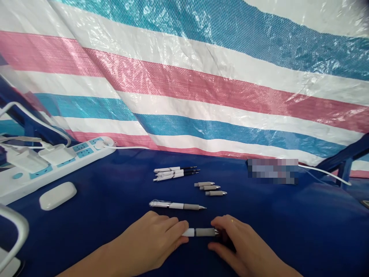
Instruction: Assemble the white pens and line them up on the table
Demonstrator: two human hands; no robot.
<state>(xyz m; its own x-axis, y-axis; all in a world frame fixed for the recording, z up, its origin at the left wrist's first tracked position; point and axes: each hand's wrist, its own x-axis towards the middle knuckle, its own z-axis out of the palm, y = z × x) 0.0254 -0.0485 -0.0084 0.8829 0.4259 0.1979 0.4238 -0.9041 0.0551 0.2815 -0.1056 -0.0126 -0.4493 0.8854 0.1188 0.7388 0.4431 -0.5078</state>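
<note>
My left hand (150, 242) and my right hand (239, 246) hold a white pen with a grey grip (200, 232) level on the dark blue tabletop (291, 227), the left at its white barrel and the right at its metal tip end. Just beyond them lies a complete white-and-grey pen (177, 205). Several grey grip sections with metal tips (210, 188) lie further back, to the right of a small bundle of white pens with black ends (175, 173).
A white power strip (57, 165) with plugged-in chargers (27, 159) sits at the left, near a white oval mouse-like object (57, 195). A blurred patch (272, 171) covers something at the back right. A striped tarpaulin (184, 88) hangs behind the table, and a white cable (325, 173) runs along the right.
</note>
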